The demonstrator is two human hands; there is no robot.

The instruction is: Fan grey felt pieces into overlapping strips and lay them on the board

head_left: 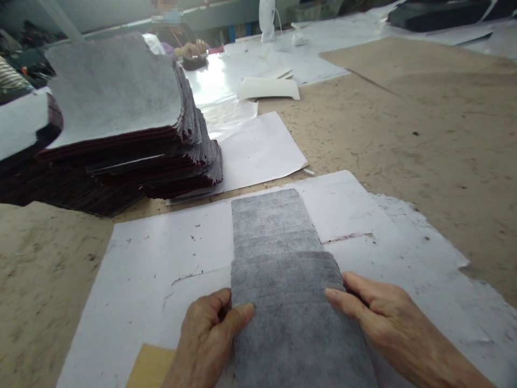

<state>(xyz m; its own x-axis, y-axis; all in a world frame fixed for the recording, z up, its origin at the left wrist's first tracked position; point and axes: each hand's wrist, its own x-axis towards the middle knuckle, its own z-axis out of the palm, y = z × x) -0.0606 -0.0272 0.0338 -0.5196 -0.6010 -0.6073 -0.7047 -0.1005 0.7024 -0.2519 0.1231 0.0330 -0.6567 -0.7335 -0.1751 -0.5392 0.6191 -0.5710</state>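
Grey felt-like sheets (291, 323) lie overlapped in a fanned strip on white paper in front of me, their edges stepped one behind another. My left hand (212, 334) grips the strip's left edge, thumb on top and fingers curled at the side. On the opposite edge, my right hand (375, 310) holds the sheets with its thumb on top and its fingers along the side. The far end of the strip (266, 218) lies flat on the paper. The undersides of the sheets are hidden.
A tall stack of grey-topped, dark red-edged pieces (121, 102) stands at the left. White paper (149, 269) covers the near table, with a yellow piece (150, 367) by my left wrist. White curved pieces (269, 88) lie farther back. Another person (177, 40) sits across the table.
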